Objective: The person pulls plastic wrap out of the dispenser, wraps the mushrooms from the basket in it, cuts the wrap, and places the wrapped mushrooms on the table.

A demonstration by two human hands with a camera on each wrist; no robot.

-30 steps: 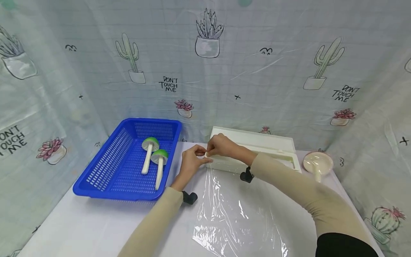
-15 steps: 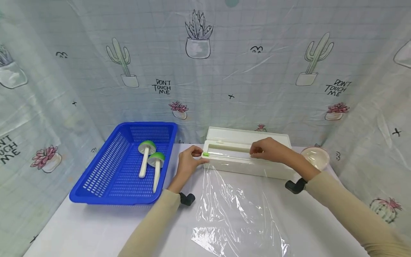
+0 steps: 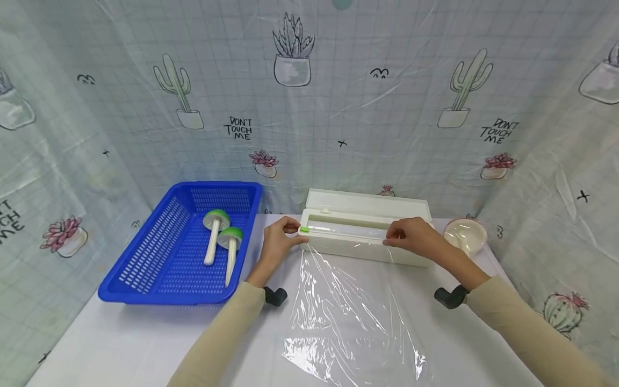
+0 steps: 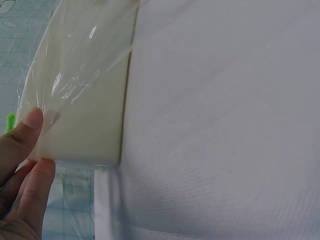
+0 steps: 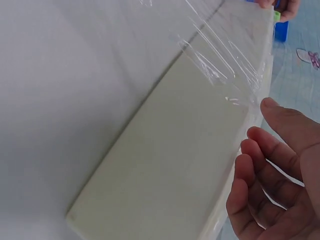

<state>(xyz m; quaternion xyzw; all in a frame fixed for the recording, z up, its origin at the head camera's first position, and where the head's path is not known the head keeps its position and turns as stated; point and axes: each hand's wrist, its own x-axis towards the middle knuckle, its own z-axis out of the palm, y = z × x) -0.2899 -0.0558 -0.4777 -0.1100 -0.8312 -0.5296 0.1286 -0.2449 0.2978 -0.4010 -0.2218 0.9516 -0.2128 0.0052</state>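
A long white cling film dispenser (image 3: 367,248) lies at the back of the table with its lid (image 3: 367,201) raised. A transparent sheet of cling film (image 3: 338,312) comes over its front edge and spreads onto the table. My left hand (image 3: 279,242) grips the dispenser's left end by a green slider (image 3: 304,229); in the left wrist view the thumb (image 4: 31,122) presses the film's corner against the front. My right hand (image 3: 411,234) is at the front top edge, near the film's right side. Its thumb (image 5: 285,117) and loosely bent fingers stand apart in the right wrist view.
Left of the dispenser stands a blue perforated basket (image 3: 108,287) holding two green-topped, white-handled mushroom-shaped things (image 3: 213,236). A small pinkish bowl (image 3: 476,236) with a light spoon-like handle sits at the back right. A patterned curtain (image 3: 338,107) hangs behind the table.
My right hand has moved from beside my left hand at the dispenser's left end to its right part, uncovering the green slider. My left hand stays at the left end.
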